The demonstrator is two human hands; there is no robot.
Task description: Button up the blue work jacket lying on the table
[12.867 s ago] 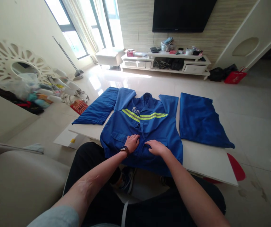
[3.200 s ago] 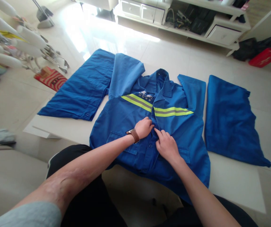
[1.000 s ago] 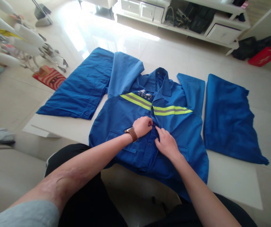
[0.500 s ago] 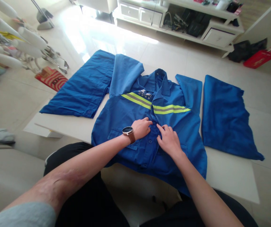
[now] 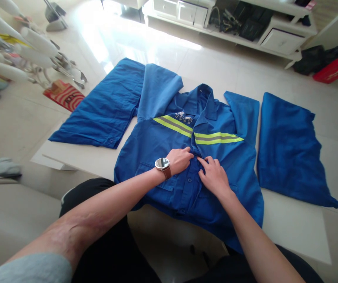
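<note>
A blue work jacket (image 5: 148, 143) lies front up, with yellow-green and grey reflective stripes, a white chest print and an upright collar. My left hand (image 5: 180, 160), with a round watch (image 5: 162, 163) on the wrist, is closed at the front placket just under the stripes, its fingertips on the edge. Opposite it, my right hand (image 5: 215, 177) has curled fingers on the same edge, its index tip close to the left fingers. What is pinched between the fingertips is hidden. Below them a button (image 5: 189, 180) shows on the placket.
Folded blue cloth (image 5: 101, 104) lies left of the jacket, and another blue piece (image 5: 289, 149) lies on the right. All rest on a pale tabletop (image 5: 298, 224). A white cabinet (image 5: 281, 41), a red bag (image 5: 334, 70) and a striped red paper bag (image 5: 64, 94) stand beyond.
The view has shifted slightly, so the jacket and cloths sit a little further right. Both hands stay at the same spot on the placket, with small finger movement.
</note>
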